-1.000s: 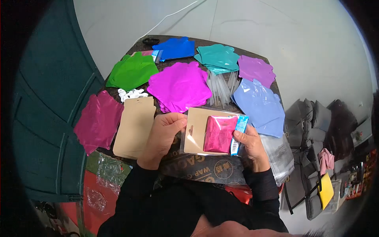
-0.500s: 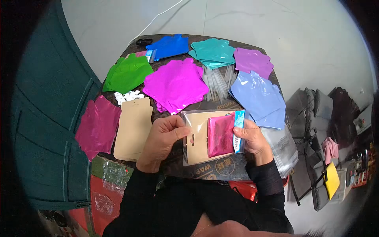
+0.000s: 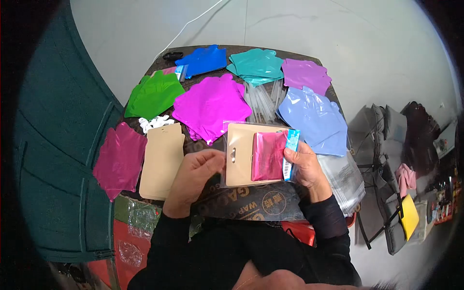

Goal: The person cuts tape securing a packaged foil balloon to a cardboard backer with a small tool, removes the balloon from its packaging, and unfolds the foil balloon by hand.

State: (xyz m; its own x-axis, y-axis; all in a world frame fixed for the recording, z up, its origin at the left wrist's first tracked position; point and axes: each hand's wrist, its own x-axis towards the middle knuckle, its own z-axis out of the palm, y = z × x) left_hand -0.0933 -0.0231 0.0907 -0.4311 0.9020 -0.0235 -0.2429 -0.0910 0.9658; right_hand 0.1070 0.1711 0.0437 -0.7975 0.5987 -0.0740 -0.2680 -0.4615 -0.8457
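My right hand (image 3: 307, 165) grips the right end of a clear bag (image 3: 240, 166), its thumb on the blue and white label (image 3: 291, 145). Inside the bag lie a tan card with a hang hole and a folded pink foil piece (image 3: 268, 157). My left hand (image 3: 198, 175) is at the bag's left edge, thumb and fingertips pinched together on that edge. A stack of tan cards (image 3: 161, 162) lies left of my left hand. Beyond the bag is a magenta foil pile (image 3: 210, 106).
Around the dark table (image 3: 227, 205) lie green foil (image 3: 153, 96), blue foil (image 3: 203, 61), teal foil (image 3: 256, 65), purple foil (image 3: 307, 76), light blue foil (image 3: 316, 118), dark pink foil (image 3: 121, 159), clear straws (image 3: 261, 102), white coils (image 3: 154, 123) and clear bags (image 3: 342, 181).
The bag has risen slightly and tilted since half a second ago, still held at its right end. My left hand has shifted a little left and down with the fingers curled.
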